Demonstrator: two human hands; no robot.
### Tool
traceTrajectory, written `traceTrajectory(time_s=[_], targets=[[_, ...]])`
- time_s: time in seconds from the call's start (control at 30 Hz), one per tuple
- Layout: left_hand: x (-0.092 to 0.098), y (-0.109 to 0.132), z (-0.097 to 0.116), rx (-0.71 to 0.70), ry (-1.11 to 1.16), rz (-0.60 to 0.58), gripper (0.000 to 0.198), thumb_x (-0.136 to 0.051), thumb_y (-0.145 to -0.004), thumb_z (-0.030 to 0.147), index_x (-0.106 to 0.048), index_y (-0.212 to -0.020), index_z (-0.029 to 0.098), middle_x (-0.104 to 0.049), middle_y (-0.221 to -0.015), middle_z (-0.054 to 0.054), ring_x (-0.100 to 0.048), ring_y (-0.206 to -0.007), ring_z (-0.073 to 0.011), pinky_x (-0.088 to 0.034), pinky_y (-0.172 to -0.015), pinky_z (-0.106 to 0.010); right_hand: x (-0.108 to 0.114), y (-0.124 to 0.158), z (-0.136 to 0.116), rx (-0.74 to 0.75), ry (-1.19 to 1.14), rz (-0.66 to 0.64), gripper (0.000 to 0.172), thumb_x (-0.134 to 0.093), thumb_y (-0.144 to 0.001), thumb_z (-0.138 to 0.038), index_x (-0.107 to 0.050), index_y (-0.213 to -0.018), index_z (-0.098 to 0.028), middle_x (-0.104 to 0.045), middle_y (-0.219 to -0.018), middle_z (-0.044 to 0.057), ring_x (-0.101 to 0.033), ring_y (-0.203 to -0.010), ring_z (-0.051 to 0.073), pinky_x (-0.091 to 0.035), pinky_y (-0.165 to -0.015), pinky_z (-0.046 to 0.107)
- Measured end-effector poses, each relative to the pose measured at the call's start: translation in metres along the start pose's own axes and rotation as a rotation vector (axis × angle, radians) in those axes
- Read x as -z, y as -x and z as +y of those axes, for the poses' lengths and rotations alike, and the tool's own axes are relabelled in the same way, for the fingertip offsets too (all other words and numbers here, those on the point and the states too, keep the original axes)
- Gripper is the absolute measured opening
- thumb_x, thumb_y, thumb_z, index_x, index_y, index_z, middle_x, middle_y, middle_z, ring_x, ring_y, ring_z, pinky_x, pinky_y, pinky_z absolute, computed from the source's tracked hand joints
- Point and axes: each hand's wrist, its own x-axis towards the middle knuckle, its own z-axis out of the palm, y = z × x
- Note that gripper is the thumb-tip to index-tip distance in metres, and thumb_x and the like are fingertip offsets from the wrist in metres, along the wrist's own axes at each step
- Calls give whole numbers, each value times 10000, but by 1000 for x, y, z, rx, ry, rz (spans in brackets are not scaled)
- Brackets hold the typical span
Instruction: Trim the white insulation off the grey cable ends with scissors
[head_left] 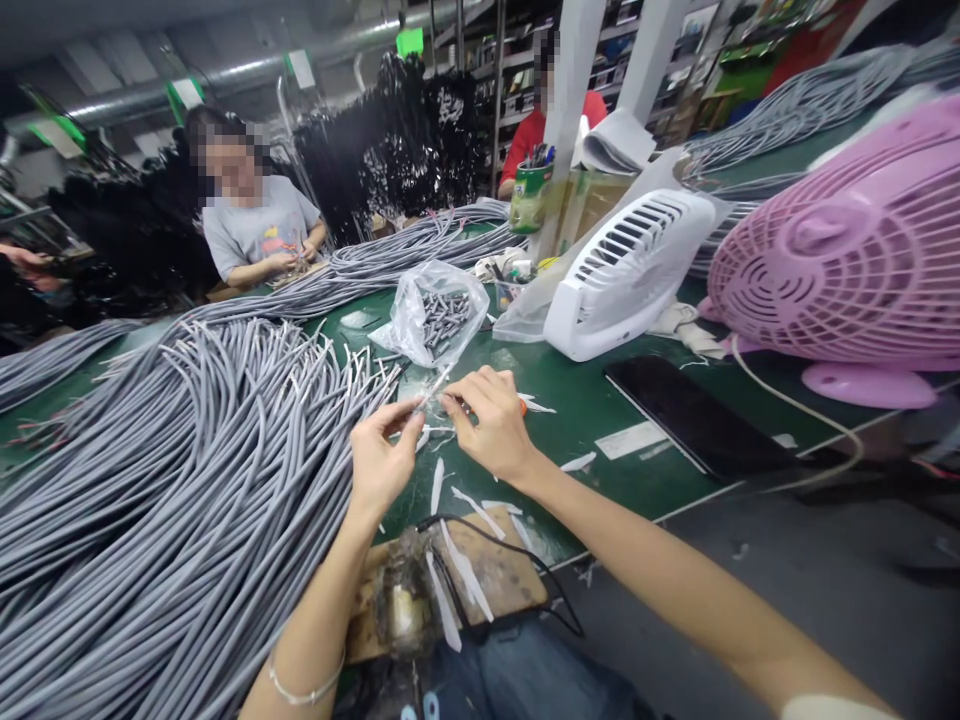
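Above the green tabletop, my left hand [384, 455] pinches a thin whitish cable end [433, 388] between thumb and fingers. Close beside it, my right hand [489, 418] is closed, its fingertips meeting near the same end. What the right fingers hold is too small and partly hidden to tell. A bit of orange [523, 405] shows past the right knuckles; I cannot tell whether it is held. To the left lies a large bundle of grey cables [225, 480] with pale stripped ends. Just beyond my hands sits a clear plastic bag [439, 312] of small dark grey pieces.
White strips [461, 560] lie on the table and on a wooden board [510, 570] with a small device [405, 605] at my lap. Rightward are a black phone [697, 415], a white fan [630, 270] and a pink fan [832, 250]. Across the table a person [259, 220] works.
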Motion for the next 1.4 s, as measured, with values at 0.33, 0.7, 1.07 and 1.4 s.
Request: traceTrajectory(time_s=[0.33,0.7,1.07,1.4], targets=[[3,1,0,13,12,17,220,-687,-619,258,-716,-808,148,-643,-614,-30,-556,-534,-126,-375,-422,-183,2,-1,1,4,13,64,227,-456,-883,-209,-555,-683,-171,-581,-628,29,-465,-654,168,-285,-649,309],[-1,0,6,106,110,-76,223,-681,-593,258,-689,-768,121,-550,-497,17,-409,-390,-59,-267,-344,-164,0,-2,-1,-358,-567,-122,306,-467,-850,-409,-532,-660,-179,-532,-615,14,-458,-574,134,-339,-540,262],[5,-6,5,97,357,-56,261,-693,-612,275,-556,-810,174,-594,-564,26,-479,-390,-58,-319,-345,-133,-1,-4,-2,-523,-646,-104,247,-651,-680,-388,-603,-791,-173,-437,-654,-22,-412,-566,102,-346,-507,221],[1,-3,6,166,280,-191,345,-709,-585,327,-532,-840,178,-543,-468,53,-509,-381,-103,-348,-341,-159,-12,0,-1,-410,-710,-341,117,-566,-783,-216,-662,-796,-150,-620,-832,56,-593,-736,150,-446,-610,240]])
